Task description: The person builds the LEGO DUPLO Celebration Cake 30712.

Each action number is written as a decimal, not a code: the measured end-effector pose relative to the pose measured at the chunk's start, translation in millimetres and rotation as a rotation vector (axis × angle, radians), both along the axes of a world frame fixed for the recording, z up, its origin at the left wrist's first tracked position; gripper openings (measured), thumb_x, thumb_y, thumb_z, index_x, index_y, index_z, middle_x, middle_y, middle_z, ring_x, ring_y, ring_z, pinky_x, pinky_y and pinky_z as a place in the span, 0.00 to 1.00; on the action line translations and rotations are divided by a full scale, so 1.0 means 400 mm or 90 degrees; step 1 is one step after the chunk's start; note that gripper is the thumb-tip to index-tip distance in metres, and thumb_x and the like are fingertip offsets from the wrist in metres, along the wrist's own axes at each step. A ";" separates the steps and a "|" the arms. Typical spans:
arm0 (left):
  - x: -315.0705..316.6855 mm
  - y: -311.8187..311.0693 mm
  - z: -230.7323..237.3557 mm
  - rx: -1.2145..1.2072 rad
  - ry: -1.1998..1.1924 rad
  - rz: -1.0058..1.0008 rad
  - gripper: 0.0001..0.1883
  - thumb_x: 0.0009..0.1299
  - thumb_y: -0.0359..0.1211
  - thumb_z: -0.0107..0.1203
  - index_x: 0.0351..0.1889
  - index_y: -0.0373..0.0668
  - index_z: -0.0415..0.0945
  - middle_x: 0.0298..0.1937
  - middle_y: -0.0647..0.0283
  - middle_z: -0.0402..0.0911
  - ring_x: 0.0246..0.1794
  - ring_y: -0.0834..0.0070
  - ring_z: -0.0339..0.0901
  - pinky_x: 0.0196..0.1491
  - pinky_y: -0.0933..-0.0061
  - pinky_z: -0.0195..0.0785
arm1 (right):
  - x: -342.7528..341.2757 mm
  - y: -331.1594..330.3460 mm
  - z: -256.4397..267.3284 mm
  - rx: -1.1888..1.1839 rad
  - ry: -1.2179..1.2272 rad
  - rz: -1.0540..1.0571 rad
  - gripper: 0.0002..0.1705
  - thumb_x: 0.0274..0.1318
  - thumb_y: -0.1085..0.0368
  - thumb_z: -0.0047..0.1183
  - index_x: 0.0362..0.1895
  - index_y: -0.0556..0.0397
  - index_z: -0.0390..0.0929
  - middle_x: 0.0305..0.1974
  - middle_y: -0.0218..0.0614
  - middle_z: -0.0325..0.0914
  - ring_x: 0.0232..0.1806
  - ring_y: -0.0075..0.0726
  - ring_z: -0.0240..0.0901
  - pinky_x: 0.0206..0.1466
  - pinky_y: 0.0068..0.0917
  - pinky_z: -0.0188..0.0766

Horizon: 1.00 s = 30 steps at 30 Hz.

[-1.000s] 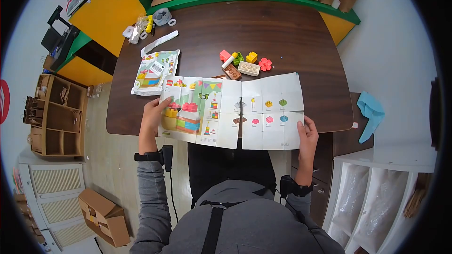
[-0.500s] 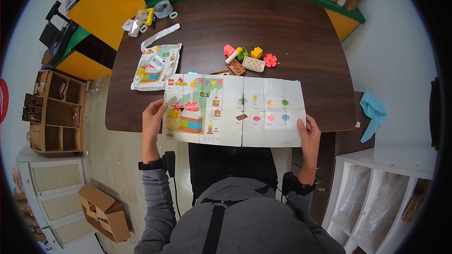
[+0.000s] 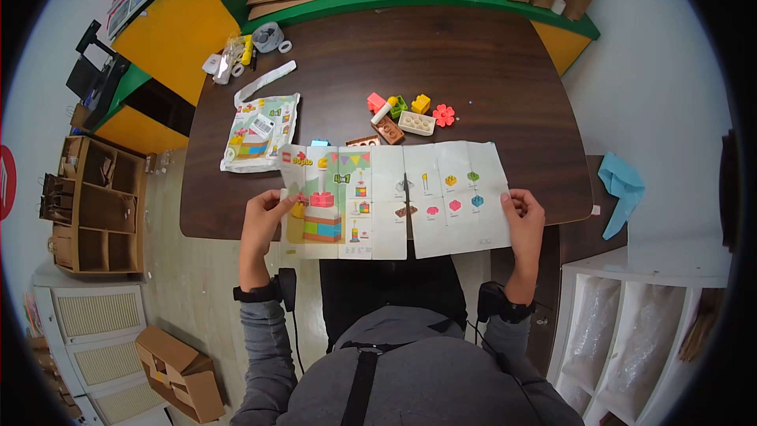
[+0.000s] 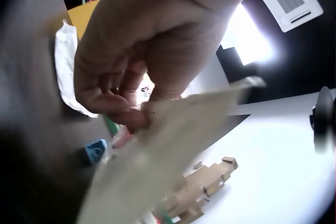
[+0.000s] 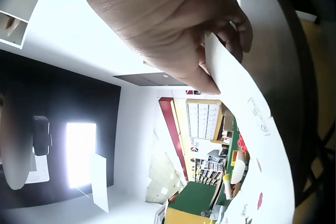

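An unfolded, creased leaflet (image 3: 457, 225) with printed brick pictures is held up at the table's near edge, a slit showing near its middle. My left hand (image 3: 264, 225) pinches its left edge between thumb and fingers; the left wrist view shows that hand (image 4: 152, 40) gripping the paper (image 4: 163, 155). At the right edge my right hand (image 3: 526, 225) pinches the sheet; in the right wrist view the hand (image 5: 173, 29) has its thumb on the paper (image 5: 252, 113). Beyond the leaflet lie a beige brick (image 3: 416, 123), a brown brick (image 3: 389, 131), a yellow brick (image 3: 422, 102) and a red flower piece (image 3: 444, 116).
A printed packet (image 3: 260, 132) lies on the table (image 3: 505, 71) at the left, with a torn white strip (image 3: 266, 81) beyond it. Tape and small items stand at the far left corner. Part of a blue brick (image 3: 319, 143) shows behind the leaflet.
Both hands and the leaflet sit slightly lower in the head view. The leaflet, flatter half a second ago, is now bent, with the slit near its middle wider. Both hands keep their hold.
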State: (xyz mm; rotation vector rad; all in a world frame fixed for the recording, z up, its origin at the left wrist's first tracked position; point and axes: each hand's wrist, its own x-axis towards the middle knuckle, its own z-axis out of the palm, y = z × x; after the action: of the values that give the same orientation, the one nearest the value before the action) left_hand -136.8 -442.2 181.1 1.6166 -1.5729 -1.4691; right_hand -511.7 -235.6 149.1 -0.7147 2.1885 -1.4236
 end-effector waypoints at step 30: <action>-0.297 -0.548 -0.096 -0.510 -0.298 0.032 0.30 0.65 0.49 0.59 0.51 0.30 0.70 0.46 0.36 0.74 0.50 0.37 0.72 0.53 0.49 0.68 | -0.427 -0.549 -0.025 0.089 0.288 0.021 0.40 0.53 0.41 0.56 0.58 0.62 0.69 0.54 0.58 0.75 0.57 0.63 0.71 0.60 0.44 0.67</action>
State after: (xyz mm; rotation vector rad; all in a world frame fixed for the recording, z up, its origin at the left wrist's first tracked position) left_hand -255.6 -661.4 142.7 1.5088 -1.9827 -0.3120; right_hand -682.7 -455.3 139.2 -1.1007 2.5655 -1.1617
